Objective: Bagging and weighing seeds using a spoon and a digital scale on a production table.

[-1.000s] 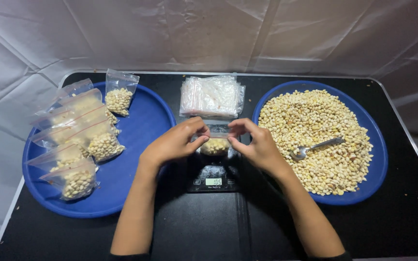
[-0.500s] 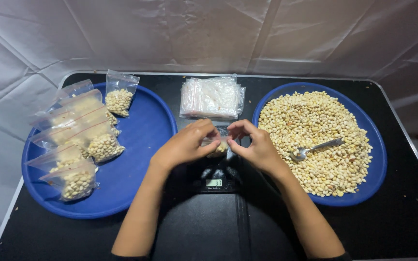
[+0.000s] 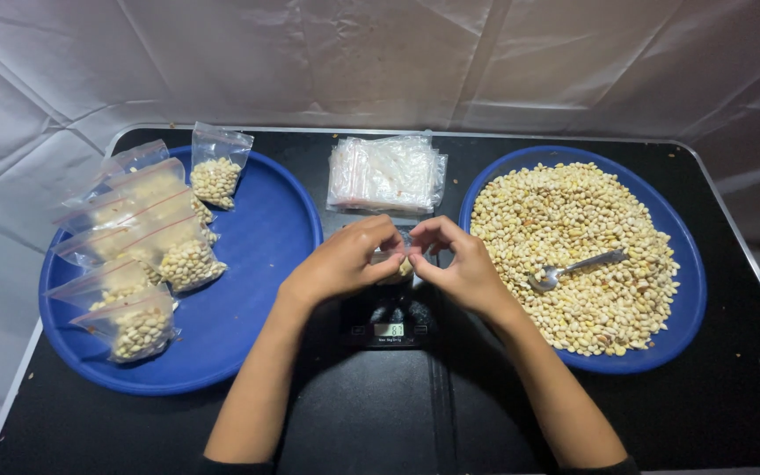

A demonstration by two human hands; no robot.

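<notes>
**Two hands pinch a little bag**

The hands have moved closer together since before. The left hand (image 3: 345, 259) and right hand (image 3: 455, 264) both keep a tight grip on a small bag of nuts (image 3: 398, 264), just above the little scale (image 3: 390, 324) on the black counter (image 3: 732, 405). Filled bags (image 3: 147, 255) lie on the left blue tray (image 3: 257, 255). A spoon (image 3: 573, 266) rests in the nuts on the right blue tray (image 3: 688, 290).

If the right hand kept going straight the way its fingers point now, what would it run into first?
The right hand points left, toward the left hand. It would first press into the small bag of nuts pinched between them over the scale, then the left fingertips. Depth between the fingertips is unclear.
</notes>
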